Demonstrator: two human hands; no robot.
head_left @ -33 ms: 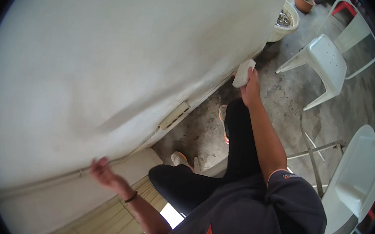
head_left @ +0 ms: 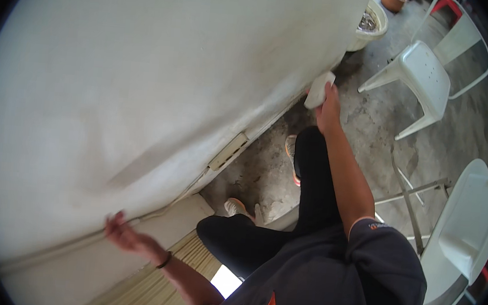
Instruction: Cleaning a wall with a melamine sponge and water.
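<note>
In my right hand (head_left: 330, 109) is a flat, whitish, angular block (head_left: 319, 90), gripped along its near side, close to the foot of the white wall (head_left: 174, 82). What the block is made of does not show clearly. My left hand (head_left: 130, 236), with a dark band at the wrist, hovers in front of the lower wall beside a thin cable run. Its fingers are loosely bent, apart and slightly blurred, with nothing seen in them.
A pale power strip (head_left: 229, 151) is fixed low on the wall. White metal chairs, one upright (head_left: 426, 70) and one close by (head_left: 460, 229), stand to the right. A cream tub (head_left: 376, 35) and a brown pot (head_left: 392, 1) are at the far right. Grey concrete floor (head_left: 374, 129) lies below.
My left hand has shifted a little to the left and down along the wall. The right hand, with the block, has moved slightly farther away and turned a bit.
</note>
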